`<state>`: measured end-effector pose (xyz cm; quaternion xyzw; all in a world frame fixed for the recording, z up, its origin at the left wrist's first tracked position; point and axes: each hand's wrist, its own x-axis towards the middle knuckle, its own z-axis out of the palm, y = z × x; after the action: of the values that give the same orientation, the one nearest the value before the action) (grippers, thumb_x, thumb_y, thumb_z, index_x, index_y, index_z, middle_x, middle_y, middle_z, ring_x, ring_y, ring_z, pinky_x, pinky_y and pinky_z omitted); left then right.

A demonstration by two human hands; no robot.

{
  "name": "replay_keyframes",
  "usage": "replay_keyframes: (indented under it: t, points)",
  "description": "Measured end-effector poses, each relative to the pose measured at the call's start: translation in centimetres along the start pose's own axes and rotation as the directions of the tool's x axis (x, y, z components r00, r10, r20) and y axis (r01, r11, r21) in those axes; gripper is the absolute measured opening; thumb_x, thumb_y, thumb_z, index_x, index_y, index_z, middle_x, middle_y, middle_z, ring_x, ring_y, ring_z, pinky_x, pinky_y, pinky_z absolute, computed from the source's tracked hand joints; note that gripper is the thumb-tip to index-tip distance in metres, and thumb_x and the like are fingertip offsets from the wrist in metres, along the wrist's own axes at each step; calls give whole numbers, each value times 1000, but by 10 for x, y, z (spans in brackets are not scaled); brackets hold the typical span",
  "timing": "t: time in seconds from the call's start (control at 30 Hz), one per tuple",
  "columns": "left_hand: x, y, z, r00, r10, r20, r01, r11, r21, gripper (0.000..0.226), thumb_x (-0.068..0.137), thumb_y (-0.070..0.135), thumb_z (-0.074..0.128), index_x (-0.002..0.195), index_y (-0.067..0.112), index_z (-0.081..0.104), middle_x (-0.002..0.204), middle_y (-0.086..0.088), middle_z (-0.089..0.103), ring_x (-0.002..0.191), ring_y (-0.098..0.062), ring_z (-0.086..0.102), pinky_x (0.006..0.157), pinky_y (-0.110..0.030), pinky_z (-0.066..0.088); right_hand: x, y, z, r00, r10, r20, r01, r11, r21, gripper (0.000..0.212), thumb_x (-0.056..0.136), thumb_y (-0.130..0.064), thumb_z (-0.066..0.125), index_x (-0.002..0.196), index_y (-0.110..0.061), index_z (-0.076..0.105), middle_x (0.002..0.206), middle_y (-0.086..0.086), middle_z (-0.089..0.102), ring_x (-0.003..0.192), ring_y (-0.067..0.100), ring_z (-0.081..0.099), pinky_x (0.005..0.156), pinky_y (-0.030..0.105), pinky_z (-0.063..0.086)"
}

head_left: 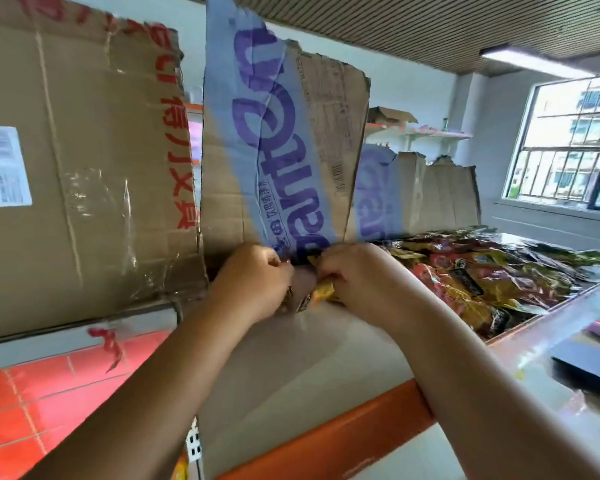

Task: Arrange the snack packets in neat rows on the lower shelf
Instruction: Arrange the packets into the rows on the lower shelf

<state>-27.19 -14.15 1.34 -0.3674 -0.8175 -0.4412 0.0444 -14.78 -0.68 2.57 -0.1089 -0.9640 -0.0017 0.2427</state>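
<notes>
- Head view: both forearms reach forward and up to the back of a shelf point(291, 362) lined with plain cardboard. An orange front beam point(343, 434) runs under the right forearm.
- The left hand point(253, 282) is knuckles-up with its fingers curled in. It pinches what looks like a dark packet point(303, 303), though blur hides the detail.
- The right hand point(354, 278) sits just beside the left, also knuckles-up. Its fingers are curled round a yellow-orange snack packet point(323, 291).
- The two hands nearly touch at the foot of a torn, upright cardboard divider point(278, 150) with purple lettering on a blue band.
- To the right on the same shelf lies a loose pile of snack packets point(482, 275) in glossy red, gold and dark wrappers. They overlap and are not yet in rows.
- A large taped cardboard box point(84, 161) stands left of the divider. A barred window point(568, 140) is at the far right.
- Handling, as a judgement: the packets look small, light and soft, and their foil is probably slippery. They would crumple rather than break.
- A pinch on the flat sealed edge, or fingers across the flat body, should hold a packet squarely enough to lay it straight.
- Both wrists look bent slightly downward toward the shelf floor, which suits setting a packet flat.
</notes>
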Motion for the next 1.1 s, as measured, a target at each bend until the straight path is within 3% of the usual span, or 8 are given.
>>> replay_keyframes:
  t: [0.17,0.27,0.37,0.47,0.53,0.7,0.8,1.1]
  points:
    - [-52,-5,-25,999,-46,28,42,991,124,48,69,57,45,64,11,56,51,-10,50,53,-28,52,52,-38,38,1,-10,-5,947,-319,42,301,925,233,25,62,6,64,58,-19,65,100,11,72,92,22,64,80,25,46]
    - [-76,-10,-37,993,-94,67,71,953,294,42,64,56,42,59,16,53,52,-7,37,52,-19,40,54,-35,27,-11,-17,-11,925,-284,255,175,910,377,29,72,13,52,66,-10,67,87,3,71,72,9,63,63,19,46]
    - [-92,-9,-53,970,-217,107,144,873,467,41,65,56,44,61,16,54,55,-3,43,55,-22,45,56,-34,28,-20,-18,-15,957,-208,204,115,912,393,23,93,-10,55,88,-21,75,77,-14,64,68,-3,61,58,13,44]
    - [-97,5,-58,966,-254,54,170,778,604,46,75,61,56,66,15,59,73,-5,62,71,-22,61,59,-31,38,-21,-19,-12,972,-137,191,123,989,80,29,90,-50,62,82,-22,59,75,-9,55,74,14,56,64,30,44]
    - [-93,20,-49,978,-211,5,170,804,569,46,80,65,62,76,20,61,79,-2,65,77,-22,63,60,-31,41,-21,-23,-11,970,-145,197,157,987,-44,39,87,-59,61,81,-22,48,74,-10,43,69,12,46,66,32,41]
    - [-79,41,-21,975,-217,52,145,794,590,30,84,53,69,79,27,56,78,10,58,74,-14,59,53,-26,37,-21,-23,-6,966,-219,134,196,966,167,11,82,-26,67,78,-24,56,83,-7,55,82,17,59,68,32,48]
    - [-76,38,-25,961,-264,82,173,805,567,19,83,41,71,85,24,64,78,7,68,72,-12,65,54,-21,45,-23,-16,-9,971,-174,163,145,973,177,12,81,-32,66,81,-27,54,89,-8,56,84,17,57,73,33,49]
    - [-87,21,-35,945,-325,39,277,859,430,41,62,64,75,88,34,66,84,8,73,68,-17,69,58,-30,49,-28,-14,-14,960,-144,241,94,974,205,26,86,-43,71,89,-24,54,92,-6,57,88,16,54,69,29,40]
